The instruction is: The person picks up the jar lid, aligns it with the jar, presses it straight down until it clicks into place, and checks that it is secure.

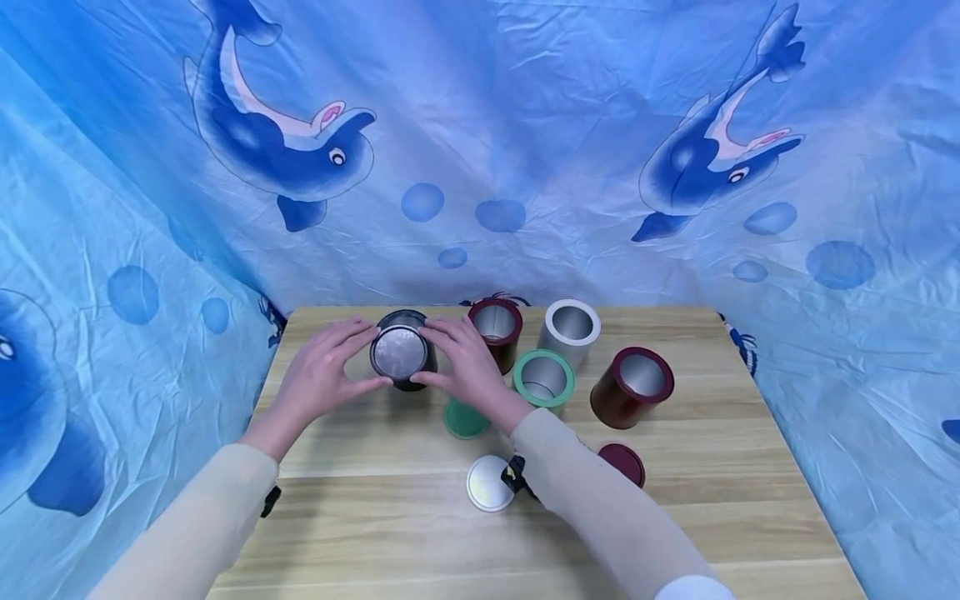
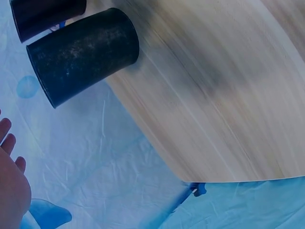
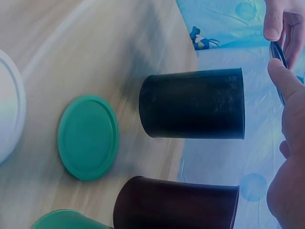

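Both hands hold a round lid with a dark rim and a silvery face [image 1: 399, 352]. My left hand [image 1: 318, 362] pinches its left edge between thumb and fingers, and my right hand [image 1: 474, 367] does the same on the right edge. Below the lid stands an upright black can [image 3: 193, 104]. In the right wrist view a gap shows between the lid's edge [image 3: 278, 59] and the can's top. Only part of the left hand [image 2: 12, 188] comes into the left wrist view, beside the can [image 2: 83, 55].
Right of the black can stand two dark red cans [image 1: 617, 404], a white can [image 1: 557, 343] and a green can [image 1: 519, 382], all lidless. A green lid [image 1: 463, 421], a white lid [image 1: 489, 485] and a dark red lid [image 1: 624, 464] lie on the wooden table [image 1: 375, 533]. Blue dolphin-print cloth [image 1: 465, 100] surrounds it.
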The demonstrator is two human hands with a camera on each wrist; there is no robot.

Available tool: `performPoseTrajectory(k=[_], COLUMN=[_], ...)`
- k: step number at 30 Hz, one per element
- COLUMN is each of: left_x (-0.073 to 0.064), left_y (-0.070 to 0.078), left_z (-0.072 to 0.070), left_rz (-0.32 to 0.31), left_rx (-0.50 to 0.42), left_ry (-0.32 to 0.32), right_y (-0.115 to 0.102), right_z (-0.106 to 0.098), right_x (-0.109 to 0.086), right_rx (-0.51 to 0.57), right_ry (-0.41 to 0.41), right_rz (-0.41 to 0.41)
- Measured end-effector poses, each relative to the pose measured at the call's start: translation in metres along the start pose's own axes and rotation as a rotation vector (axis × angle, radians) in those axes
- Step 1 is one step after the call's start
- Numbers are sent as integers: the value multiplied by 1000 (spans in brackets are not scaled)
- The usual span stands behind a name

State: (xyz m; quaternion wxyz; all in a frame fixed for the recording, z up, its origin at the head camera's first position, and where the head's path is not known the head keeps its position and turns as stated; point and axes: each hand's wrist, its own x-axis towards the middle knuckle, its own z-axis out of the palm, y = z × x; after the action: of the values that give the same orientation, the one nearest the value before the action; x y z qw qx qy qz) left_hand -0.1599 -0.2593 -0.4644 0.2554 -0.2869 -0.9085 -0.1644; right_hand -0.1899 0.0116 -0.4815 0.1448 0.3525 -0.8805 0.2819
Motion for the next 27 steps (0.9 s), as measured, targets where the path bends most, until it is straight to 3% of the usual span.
performPoseTrajectory(k=[14, 20, 27], left_x=[15, 19, 22], left_y=[-22, -27, -32], left_z=[12, 18, 24], left_rz=[-74, -113, -155], left_rx=[3, 28, 26], left_ry=[-98, -132, -153], right_y=[15, 22, 28], right_z=[1, 4, 7], right_x=[30, 39, 48], right_rx=[-57, -41, -107], right_ry=[-161, -193, -231], right_rz=[102, 126, 134])
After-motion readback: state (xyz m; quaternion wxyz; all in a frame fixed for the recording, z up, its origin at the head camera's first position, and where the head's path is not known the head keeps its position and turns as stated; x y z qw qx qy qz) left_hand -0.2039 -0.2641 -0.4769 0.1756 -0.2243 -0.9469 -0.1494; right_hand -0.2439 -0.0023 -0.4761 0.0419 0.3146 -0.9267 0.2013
